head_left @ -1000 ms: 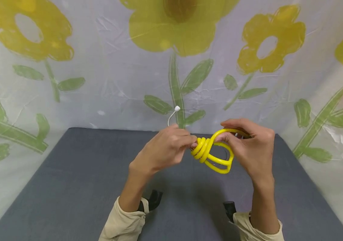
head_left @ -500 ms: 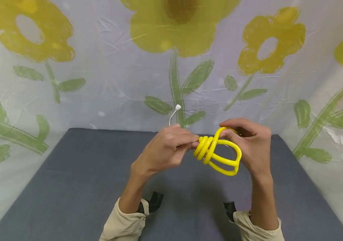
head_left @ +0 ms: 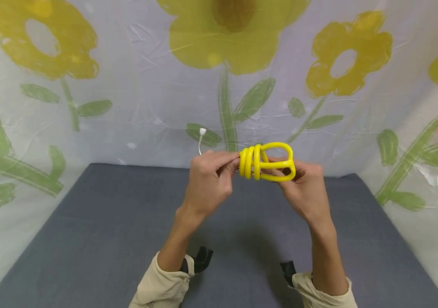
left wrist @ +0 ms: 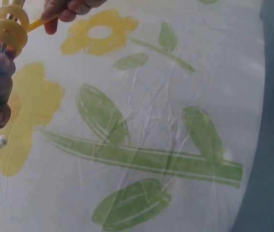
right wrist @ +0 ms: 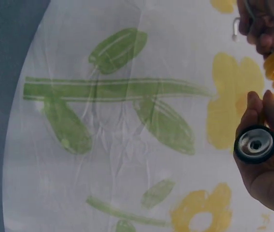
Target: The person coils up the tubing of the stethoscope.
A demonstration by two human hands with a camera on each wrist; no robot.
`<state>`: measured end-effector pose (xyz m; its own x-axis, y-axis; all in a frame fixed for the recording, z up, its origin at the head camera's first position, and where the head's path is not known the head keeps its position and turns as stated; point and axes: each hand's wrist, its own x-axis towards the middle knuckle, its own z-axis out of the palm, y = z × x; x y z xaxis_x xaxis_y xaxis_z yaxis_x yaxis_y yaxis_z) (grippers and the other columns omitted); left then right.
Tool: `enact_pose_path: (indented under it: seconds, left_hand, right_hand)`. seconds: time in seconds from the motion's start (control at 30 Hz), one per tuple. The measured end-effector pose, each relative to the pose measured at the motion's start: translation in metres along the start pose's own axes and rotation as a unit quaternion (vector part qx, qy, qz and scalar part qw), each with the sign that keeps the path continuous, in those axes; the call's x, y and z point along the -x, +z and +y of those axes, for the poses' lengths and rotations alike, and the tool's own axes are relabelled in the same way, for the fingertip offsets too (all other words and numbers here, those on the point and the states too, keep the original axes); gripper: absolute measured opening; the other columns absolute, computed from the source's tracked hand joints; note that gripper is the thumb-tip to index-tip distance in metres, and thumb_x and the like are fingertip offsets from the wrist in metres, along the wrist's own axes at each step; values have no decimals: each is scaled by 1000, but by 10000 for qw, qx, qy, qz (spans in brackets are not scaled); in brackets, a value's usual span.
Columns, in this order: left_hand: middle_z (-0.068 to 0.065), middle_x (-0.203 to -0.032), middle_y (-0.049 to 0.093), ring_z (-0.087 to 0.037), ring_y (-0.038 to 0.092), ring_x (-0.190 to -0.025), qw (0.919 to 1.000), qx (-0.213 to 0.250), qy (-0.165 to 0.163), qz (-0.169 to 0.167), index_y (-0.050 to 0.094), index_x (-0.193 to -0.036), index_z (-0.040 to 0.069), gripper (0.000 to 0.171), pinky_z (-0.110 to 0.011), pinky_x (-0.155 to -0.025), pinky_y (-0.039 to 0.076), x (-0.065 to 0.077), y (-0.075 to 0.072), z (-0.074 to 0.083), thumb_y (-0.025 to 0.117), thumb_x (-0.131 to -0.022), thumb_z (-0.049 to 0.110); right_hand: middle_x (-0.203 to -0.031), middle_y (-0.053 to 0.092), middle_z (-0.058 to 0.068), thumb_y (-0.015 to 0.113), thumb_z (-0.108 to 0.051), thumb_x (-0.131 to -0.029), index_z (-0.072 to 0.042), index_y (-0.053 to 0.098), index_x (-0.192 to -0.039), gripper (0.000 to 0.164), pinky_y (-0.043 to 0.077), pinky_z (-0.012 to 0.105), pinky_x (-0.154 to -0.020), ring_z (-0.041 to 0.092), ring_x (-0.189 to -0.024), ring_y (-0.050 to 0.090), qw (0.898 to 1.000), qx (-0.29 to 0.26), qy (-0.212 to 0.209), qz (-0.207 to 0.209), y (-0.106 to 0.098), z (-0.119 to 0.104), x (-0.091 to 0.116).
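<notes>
A stethoscope with shiny yellow tubing (head_left: 282,164) is held up above the table. Several turns of the tube wrap round its folded loops, which stick out to the right. My left hand (head_left: 210,182) grips the metal ear tubes at the left end of the coil. Past its knuckles pokes one white ear tip (head_left: 202,131); another ear tip (left wrist: 1,141) shows in the left wrist view. Partly behind the loops, my right hand (head_left: 306,188) pinches the free stretch of tube. Its round black-rimmed chest piece (right wrist: 255,144) lies against the right hand in the right wrist view.
Below the hands spreads a dark grey table (head_left: 126,239). A white sheet (head_left: 146,107) printed with yellow flowers and green leaves hangs behind and along both sides. A black strap piece (head_left: 203,259) juts from the left cuff, another black piece (head_left: 288,273) from the right one.
Both hands have risen slightly, and the right has come left, behind the loops. The coil has turned level, with its loops facing me. The white ear tip has shifted left.
</notes>
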<state>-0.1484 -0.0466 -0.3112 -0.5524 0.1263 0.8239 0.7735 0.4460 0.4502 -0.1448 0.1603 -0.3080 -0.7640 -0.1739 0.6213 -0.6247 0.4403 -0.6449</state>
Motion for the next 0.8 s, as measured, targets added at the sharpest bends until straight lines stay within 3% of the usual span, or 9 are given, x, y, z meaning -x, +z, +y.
enact_pose_path:
  seconds: [0.13, 0.3, 0.53, 0.7, 0.8]
  left_hand:
    - [-8, -62, 65, -14, 47, -49, 9992, -41, -189, 359, 79, -89, -3, 15, -30, -62, 41, 0, 2, -5, 66, -97, -1]
    - [-10, -60, 63, -16, 49, -49, 9974, -104, -344, 621, 78, -86, -4, 14, -29, -60, 38, -1, 3, -8, 67, -96, -2]
    - [-13, -72, 74, -18, 53, -50, 9944, -303, -567, 842, 80, -91, -4, 13, -28, -58, 38, 1, 14, -9, 69, -95, -2]
    - [-11, -73, 73, -21, 56, -55, 9887, -1125, -416, 896, 76, -84, -1, 17, -30, -60, 32, 5, 24, -12, 65, -98, -1]
    - [-9, -64, 64, -22, 51, -54, 9789, -1806, -230, 923, 69, -77, 1, 22, -30, -59, 27, 6, 27, -14, 62, -98, -2]
  right_hand:
    - [-80, 78, 18, 80, 7, -85, 7, 79, -101, 16, 58, 16, -67, 1, -67, 70, 9996, -114, 108, -216, 3, -9, 2]
    - [-77, 76, 14, 80, 1, -88, 4, 78, -96, 9, 60, 23, -65, 7, -66, 69, 9978, -201, 355, -520, 7, -19, 2]
    - [-79, 76, 8, 78, -6, -92, 0, 78, -95, 6, 59, 24, -66, 11, -68, 70, 9941, 356, 711, -735, 5, -28, 6]
    - [-84, 80, 9, 78, -4, -92, 0, 78, -107, 15, 64, 35, -72, 16, -73, 77, 9910, 882, 771, -647, 9, -35, 8]
    - [-91, 81, 10, 78, -4, -92, 1, 73, -112, 22, 63, 36, -72, 19, -77, 79, 9866, 1105, 1054, -565, 10, -40, 11]
